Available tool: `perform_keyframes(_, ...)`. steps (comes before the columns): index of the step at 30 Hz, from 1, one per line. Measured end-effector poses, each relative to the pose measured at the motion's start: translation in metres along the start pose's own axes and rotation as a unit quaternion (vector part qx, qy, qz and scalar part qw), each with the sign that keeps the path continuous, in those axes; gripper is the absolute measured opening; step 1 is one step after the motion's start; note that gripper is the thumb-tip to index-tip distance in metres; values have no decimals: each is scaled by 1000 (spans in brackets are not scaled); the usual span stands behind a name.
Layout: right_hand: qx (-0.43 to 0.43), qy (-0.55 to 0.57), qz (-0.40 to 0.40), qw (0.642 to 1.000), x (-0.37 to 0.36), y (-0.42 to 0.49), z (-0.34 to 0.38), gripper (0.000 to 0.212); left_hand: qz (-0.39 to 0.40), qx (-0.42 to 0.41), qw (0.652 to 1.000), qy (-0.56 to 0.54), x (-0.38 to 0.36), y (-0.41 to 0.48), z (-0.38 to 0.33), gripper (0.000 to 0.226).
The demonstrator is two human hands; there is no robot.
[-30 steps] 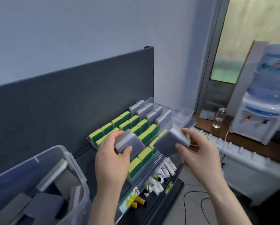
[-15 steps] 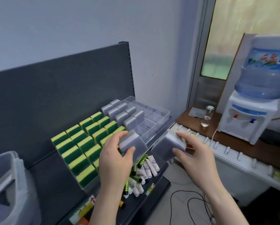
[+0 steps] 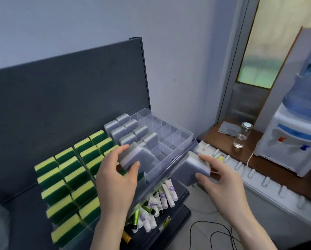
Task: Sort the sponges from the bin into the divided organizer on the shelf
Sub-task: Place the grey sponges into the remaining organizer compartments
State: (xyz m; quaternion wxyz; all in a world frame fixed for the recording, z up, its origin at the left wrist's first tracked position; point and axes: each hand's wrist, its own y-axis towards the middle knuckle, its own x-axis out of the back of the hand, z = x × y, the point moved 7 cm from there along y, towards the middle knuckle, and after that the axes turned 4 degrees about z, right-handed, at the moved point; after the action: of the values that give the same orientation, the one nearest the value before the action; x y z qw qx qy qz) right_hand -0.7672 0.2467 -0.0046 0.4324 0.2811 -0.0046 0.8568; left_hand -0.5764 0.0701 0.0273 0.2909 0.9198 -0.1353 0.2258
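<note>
Two sponges are in hand. One grey sponge (image 3: 137,156) is gripped by the left hand (image 3: 115,179), with the thumb at the near edge and the fingers over the far edge. It is held tilted just above the near left cells of the organizer (image 3: 180,134). The second grey sponge (image 3: 190,170) is grasped at its right end by the right hand (image 3: 223,179) and is held in front of the organizer's front rim, outside it. With these edge grips the broad faces are left free, presumably so that each sponge can be slid upright into a narrow cell.

In the rear left cells, the stored grey sponges (image 3: 125,129) are stood on edge. The cells to the right and front are seen to be empty. The step in hand is judged to be placement of the left sponge into the next free cell, with the right one to follow.

To the left, the yellow-and-green sponges (image 3: 70,177) are ranked in their own rows, kept apart by colour. On the shelf below, tubes (image 3: 161,197) are laid loose. To the right, a water dispenser (image 3: 293,141) and a glass (image 3: 241,136) are stood on a wooden ledge.
</note>
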Motion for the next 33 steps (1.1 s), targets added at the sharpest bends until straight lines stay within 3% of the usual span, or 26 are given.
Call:
perform_keyframes(12,69,9,74,995,-37,95,9,47,-17,44,999,8,-23,46,23,48)
perform_keyframes(33,79,75,237,965,-83,181,-15,56,-16,160,985,65,-50,50,36,51)
